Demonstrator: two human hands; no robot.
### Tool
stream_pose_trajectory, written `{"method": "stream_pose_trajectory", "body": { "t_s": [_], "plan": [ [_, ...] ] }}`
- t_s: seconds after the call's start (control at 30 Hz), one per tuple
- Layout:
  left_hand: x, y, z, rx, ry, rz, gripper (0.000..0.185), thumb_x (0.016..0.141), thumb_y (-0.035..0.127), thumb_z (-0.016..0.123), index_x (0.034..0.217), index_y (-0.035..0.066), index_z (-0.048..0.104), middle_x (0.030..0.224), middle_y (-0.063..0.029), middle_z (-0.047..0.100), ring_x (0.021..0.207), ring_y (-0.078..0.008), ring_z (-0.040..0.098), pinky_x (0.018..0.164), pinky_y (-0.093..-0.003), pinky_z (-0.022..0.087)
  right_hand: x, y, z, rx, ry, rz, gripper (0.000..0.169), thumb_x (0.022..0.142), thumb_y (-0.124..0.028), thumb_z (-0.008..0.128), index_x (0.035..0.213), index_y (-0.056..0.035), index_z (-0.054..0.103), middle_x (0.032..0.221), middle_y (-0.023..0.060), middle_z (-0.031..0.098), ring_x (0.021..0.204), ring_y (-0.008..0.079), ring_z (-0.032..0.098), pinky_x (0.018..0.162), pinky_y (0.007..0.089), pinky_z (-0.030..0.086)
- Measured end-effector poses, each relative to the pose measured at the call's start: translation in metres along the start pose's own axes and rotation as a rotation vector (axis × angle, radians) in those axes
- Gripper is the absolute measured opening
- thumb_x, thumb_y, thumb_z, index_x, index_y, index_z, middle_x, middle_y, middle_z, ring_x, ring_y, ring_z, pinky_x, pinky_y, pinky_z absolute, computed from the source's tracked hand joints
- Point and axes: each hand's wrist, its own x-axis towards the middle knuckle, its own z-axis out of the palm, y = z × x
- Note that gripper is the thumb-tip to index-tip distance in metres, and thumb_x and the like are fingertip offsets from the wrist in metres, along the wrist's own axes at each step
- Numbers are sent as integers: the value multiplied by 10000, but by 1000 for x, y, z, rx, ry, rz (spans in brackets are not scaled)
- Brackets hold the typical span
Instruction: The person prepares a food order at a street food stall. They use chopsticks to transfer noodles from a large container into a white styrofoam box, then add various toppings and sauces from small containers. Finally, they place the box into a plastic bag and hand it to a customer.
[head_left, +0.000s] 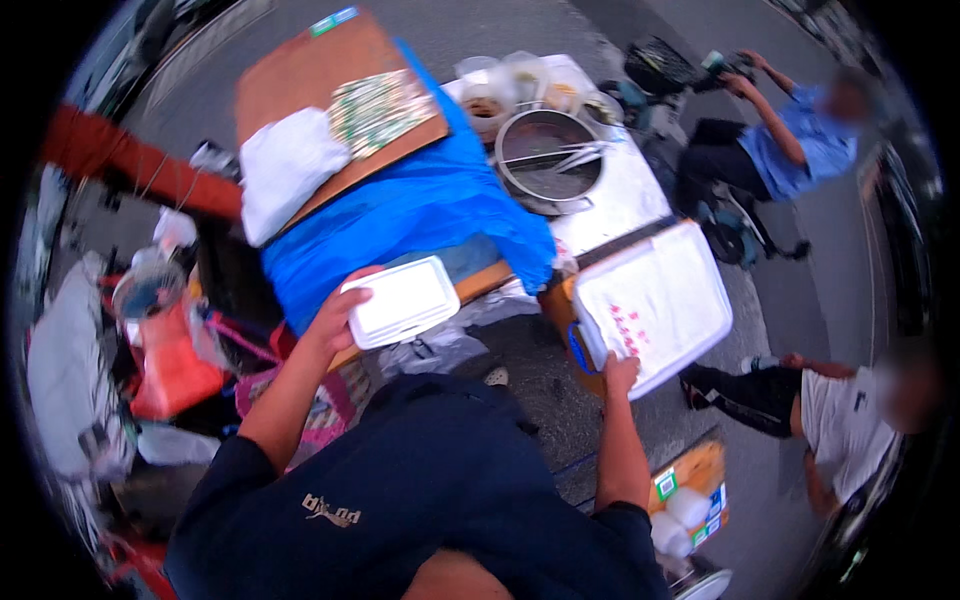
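Observation:
My left hand (340, 315) holds a white lidded takeout box (405, 302) by its left end, in front of the blue plastic sheet (420, 217). The box looks closed. On the right, my right hand (621, 373) grips the near edge of a large white lid (660, 300) that bears red writing. The lid lies over a box with a blue handle (578, 348), and what is inside stays hidden. Beyond the lid, a round metal pot (551, 180) with tongs (577, 155) across it stands on a white tabletop (626, 195).
Several plastic tubs of food (487, 94) stand behind the pot. A brown board (300, 82) carries wrapped packets (386, 112) and a white bag (289, 169). Red bags (180, 360) crowd the left. A cyclist (780, 142) and another person (840, 420) are on the right.

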Motion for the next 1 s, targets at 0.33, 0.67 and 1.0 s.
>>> {"method": "stream_pose_trajectory", "body": {
  "t_s": [0.33,0.67,1.0],
  "plan": [
    [7,47,-14,1345,358,606,460,869,182,720,1284,21,605,1239,-147,647,1143,-271,635,988,-373,488,-10,12,23,243,32,-303,454,862,-270,682,1141,78,601,1107,279,620,1024,396,607,927,455,482],
    [-52,94,1,712,122,412,653,826,202,784,1404,50,523,1346,-124,599,1247,-231,564,1061,-355,445,73,132,-23,754,-105,272,532,843,-156,653,1306,77,533,1202,279,613,1091,445,632,944,561,529],
    [-26,135,-47,150,-107,-56,708,799,181,704,1443,-3,476,1347,-215,590,1206,-345,620,1047,-462,503,114,145,-23,818,-226,499,401,806,-88,564,1193,15,569,1085,159,629,897,330,675,659,481,577]
  ]
}}
